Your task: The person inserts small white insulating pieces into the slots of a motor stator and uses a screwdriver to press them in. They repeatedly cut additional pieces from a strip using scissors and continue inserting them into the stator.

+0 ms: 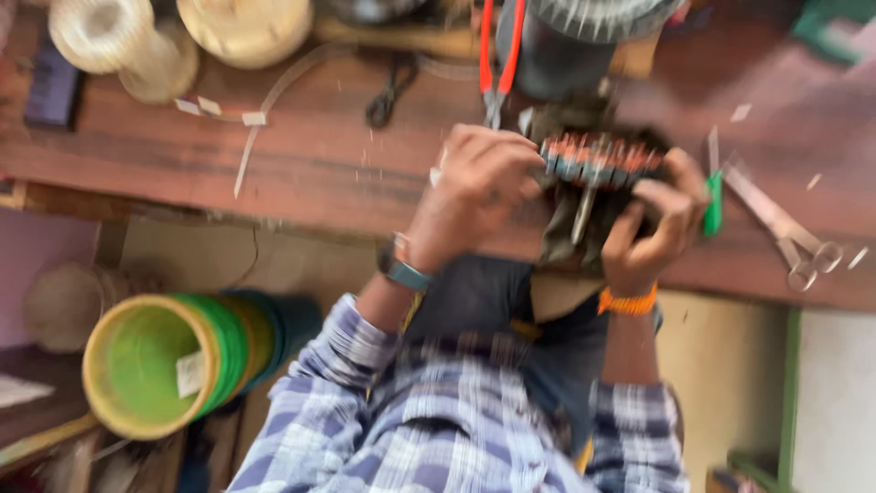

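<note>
The view is blurred by motion. A dark round motor part with a row of copper windings point(598, 160) sits at the near edge of the wooden bench point(310, 155). My left hand point(479, 187), with a wristwatch, is closed on its left side. My right hand point(652, 228), with an orange band at the wrist, grips its right side and underside. A thin metal strip point(584, 215) hangs down from the windings between my hands. A green-handled tool point(713, 205) stands right beside my right fingers; I cannot tell whether they hold it.
Red-handled pliers point(499, 55) lie behind the part. Metal scissors point(789, 233) rest at the right of the bench. White and cream spools point(100, 32) stand at the back left. A stack of green and yellow round tubs point(155, 361) lies below the bench at left.
</note>
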Demonstrator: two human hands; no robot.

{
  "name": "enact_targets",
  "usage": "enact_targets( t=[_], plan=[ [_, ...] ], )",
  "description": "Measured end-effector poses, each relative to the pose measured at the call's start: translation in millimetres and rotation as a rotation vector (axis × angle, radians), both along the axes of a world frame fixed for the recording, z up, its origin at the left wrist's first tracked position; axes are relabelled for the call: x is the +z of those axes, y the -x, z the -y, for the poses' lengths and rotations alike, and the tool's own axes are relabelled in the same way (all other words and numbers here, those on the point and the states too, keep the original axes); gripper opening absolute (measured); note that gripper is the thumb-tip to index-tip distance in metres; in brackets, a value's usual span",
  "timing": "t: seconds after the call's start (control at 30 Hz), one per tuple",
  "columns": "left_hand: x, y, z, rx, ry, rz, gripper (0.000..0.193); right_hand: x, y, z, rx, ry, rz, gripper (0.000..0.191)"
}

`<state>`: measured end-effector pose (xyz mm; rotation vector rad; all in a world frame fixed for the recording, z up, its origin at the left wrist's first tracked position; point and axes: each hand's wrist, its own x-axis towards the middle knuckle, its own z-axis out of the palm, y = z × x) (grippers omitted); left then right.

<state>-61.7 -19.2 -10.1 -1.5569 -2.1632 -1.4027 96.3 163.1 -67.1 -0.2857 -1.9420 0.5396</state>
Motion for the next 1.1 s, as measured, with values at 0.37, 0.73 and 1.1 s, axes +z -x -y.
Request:
enact_targets(
  t=[0.37, 0.73, 1.1],
  plan=[
    [-49, 44, 100, 0.298, 0.165, 0.067, 0.011, -8, -8, 5, -0.028, 0.157, -0.018, 0.02],
    [-65, 45, 63, 0.229, 0.284, -0.029, 0.018, -12, -14, 5, 0.037, 0.422, -0.156, 0.02],
    [-56, 35, 64, 0.144, -0.012, 0.473, 0.025, 6, -111, -54, -0.488, 0.001, 0.408, 0.016]
  ],
)
